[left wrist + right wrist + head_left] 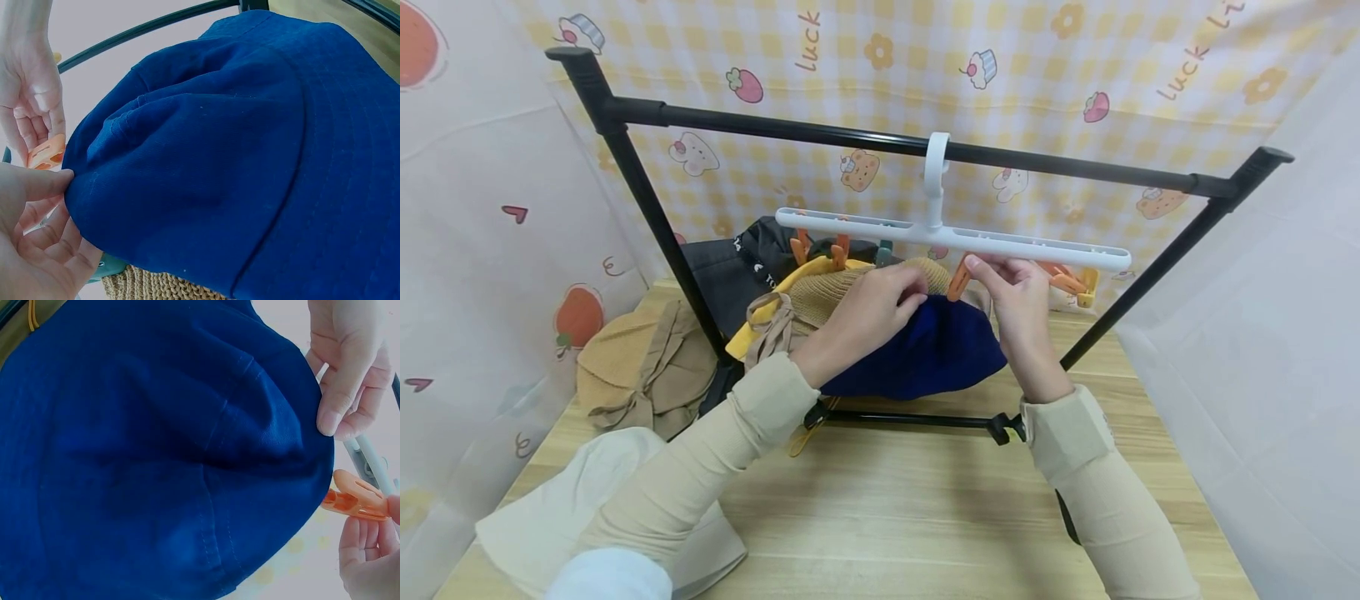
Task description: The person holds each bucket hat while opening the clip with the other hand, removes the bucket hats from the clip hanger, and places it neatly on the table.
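Observation:
A dark blue bucket hat (925,354) hangs crown up below a white clip hanger (1030,250). My left hand (880,304) pinches the top of its crown between thumb and fingers, as the left wrist view shows at the hat's edge (187,156). With thumb and fingers my right hand (1018,304) grips an orange clip (356,497), whose tip meets the crown beside the left hand. Whether the clip bites the fabric, I cannot tell. Behind the blue hat a woven straw hat (823,296) and a yellow hat brim (745,337) are partly hidden.
The hanger hooks over a black rack bar (775,129). More orange clips (1063,277) and a green clip (886,252) sit along it. A dark grey cloth item (722,275) is behind. Tan hats (662,375) and a cream hat (587,471) lie at the left on the wooden table (880,508).

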`<state>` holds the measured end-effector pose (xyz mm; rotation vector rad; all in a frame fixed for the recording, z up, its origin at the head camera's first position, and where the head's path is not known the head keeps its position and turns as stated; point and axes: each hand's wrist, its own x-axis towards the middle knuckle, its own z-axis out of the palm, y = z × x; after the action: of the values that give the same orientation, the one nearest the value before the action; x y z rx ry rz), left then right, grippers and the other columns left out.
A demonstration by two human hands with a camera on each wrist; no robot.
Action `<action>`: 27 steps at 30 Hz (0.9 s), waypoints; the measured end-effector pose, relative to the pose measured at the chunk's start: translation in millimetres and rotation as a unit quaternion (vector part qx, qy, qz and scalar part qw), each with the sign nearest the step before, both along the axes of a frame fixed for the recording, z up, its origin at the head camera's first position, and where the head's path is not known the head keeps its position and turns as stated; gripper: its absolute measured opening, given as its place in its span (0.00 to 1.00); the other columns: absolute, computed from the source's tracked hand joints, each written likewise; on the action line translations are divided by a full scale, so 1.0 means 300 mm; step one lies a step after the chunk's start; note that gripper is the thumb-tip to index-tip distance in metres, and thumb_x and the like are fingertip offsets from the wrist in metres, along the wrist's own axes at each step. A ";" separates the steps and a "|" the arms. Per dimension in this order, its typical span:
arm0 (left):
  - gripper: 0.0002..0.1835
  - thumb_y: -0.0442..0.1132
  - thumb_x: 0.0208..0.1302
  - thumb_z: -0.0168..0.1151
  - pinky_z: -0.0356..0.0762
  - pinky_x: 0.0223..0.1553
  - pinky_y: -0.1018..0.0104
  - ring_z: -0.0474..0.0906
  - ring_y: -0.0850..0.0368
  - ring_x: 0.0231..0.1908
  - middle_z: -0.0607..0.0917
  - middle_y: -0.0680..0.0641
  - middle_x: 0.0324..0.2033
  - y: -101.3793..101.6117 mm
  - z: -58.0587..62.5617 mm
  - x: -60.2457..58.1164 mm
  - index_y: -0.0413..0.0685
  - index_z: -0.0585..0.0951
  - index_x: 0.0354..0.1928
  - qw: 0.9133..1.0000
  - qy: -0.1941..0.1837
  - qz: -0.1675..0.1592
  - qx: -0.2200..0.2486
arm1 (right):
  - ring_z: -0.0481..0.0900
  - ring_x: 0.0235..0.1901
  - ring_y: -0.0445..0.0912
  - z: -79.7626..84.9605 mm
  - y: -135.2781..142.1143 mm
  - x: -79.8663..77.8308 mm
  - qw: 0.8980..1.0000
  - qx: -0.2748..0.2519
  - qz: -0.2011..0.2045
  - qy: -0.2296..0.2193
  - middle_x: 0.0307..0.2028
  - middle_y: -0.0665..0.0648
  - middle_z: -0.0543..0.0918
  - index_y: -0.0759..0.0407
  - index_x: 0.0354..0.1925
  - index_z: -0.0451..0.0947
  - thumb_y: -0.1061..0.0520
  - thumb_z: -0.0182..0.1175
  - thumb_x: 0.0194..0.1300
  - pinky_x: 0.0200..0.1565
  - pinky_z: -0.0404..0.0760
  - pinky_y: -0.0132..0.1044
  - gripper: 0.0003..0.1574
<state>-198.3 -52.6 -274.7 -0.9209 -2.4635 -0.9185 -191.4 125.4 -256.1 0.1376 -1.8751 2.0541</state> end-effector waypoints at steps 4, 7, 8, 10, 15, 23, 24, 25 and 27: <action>0.03 0.37 0.65 0.57 0.74 0.35 0.68 0.75 0.61 0.30 0.81 0.51 0.31 -0.007 -0.003 0.011 0.48 0.79 0.34 1.000 -0.007 -0.002 -0.004 | 0.81 0.32 0.36 0.001 0.001 0.001 1.000 -0.002 0.003 -0.007 0.28 0.44 0.84 0.56 0.35 0.81 0.65 0.64 0.57 0.40 0.78 0.28 0.06; 0.03 0.37 0.65 0.56 0.74 0.35 0.68 0.75 0.60 0.30 0.81 0.51 0.32 -0.012 -0.006 0.020 0.48 0.79 0.35 1.000 -0.009 -0.002 -0.009 | 0.80 0.33 0.37 0.000 0.001 0.002 1.000 -0.001 0.006 -0.005 0.28 0.45 0.83 0.57 0.35 0.81 0.64 0.64 0.57 0.42 0.77 0.28 0.06; 0.03 0.37 0.65 0.56 0.74 0.35 0.68 0.75 0.60 0.30 0.81 0.51 0.32 -0.014 -0.007 0.023 0.48 0.79 0.35 1.000 -0.009 -0.002 -0.009 | 0.80 0.33 0.37 0.000 0.002 0.003 1.000 0.003 0.006 -0.005 0.28 0.45 0.84 0.58 0.36 0.81 0.64 0.64 0.57 0.43 0.77 0.28 0.06; 0.03 0.37 0.65 0.56 0.74 0.35 0.68 0.74 0.60 0.30 0.81 0.51 0.32 -0.019 -0.009 0.028 0.48 0.79 0.35 1.000 -0.006 -0.001 -0.012 | 0.80 0.34 0.37 0.000 0.002 0.005 1.000 0.010 0.008 -0.004 0.29 0.45 0.84 0.59 0.37 0.81 0.63 0.64 0.57 0.45 0.76 0.29 0.07; 0.04 0.37 0.65 0.57 0.73 0.34 0.68 0.74 0.60 0.29 0.81 0.51 0.31 -0.031 -0.013 0.043 0.48 0.79 0.34 1.000 -0.002 0.000 -0.014 | 0.80 0.36 0.37 0.002 0.006 0.011 1.000 0.018 0.011 -0.012 0.30 0.46 0.84 0.60 0.39 0.82 0.60 0.66 0.56 0.48 0.74 0.29 0.10; 0.03 0.37 0.65 0.57 0.73 0.35 0.68 0.73 0.60 0.30 0.81 0.52 0.32 -0.053 0.001 0.068 0.49 0.80 0.34 1.000 0.003 -0.005 -0.020 | 0.80 0.35 0.37 -0.001 0.011 0.010 0.999 0.032 0.013 -0.020 0.31 0.46 0.84 0.60 0.40 0.81 0.58 0.67 0.56 0.45 0.75 0.28 0.12; 0.03 0.37 0.65 0.56 0.73 0.36 0.68 0.73 0.60 0.30 0.81 0.52 0.32 -0.056 0.004 0.071 0.49 0.80 0.35 1.000 0.004 -0.006 -0.019 | 0.80 0.36 0.38 -0.001 0.012 0.011 0.999 0.034 0.014 -0.021 0.31 0.46 0.84 0.60 0.40 0.81 0.58 0.67 0.55 0.44 0.75 0.28 0.13; 0.03 0.36 0.65 0.56 0.73 0.36 0.68 0.74 0.60 0.30 0.81 0.52 0.32 -0.059 0.008 0.075 0.49 0.80 0.35 1.000 0.006 -0.008 -0.018 | 0.80 0.36 0.38 -0.001 0.012 0.011 0.999 0.035 0.016 -0.021 0.32 0.47 0.84 0.60 0.41 0.81 0.58 0.67 0.55 0.44 0.75 0.28 0.13; 0.03 0.36 0.65 0.57 0.73 0.36 0.68 0.74 0.60 0.30 0.81 0.52 0.32 -0.065 0.014 0.085 0.49 0.79 0.35 1.000 0.009 -0.012 -0.017 | 0.81 0.36 0.38 0.000 0.013 0.013 0.999 0.036 0.020 -0.022 0.32 0.47 0.83 0.61 0.41 0.80 0.58 0.67 0.55 0.43 0.76 0.27 0.14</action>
<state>-172.8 -72.2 -270.5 -0.9678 -2.4659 -0.8738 -187.6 129.4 -256.1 0.1516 -1.9895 2.0312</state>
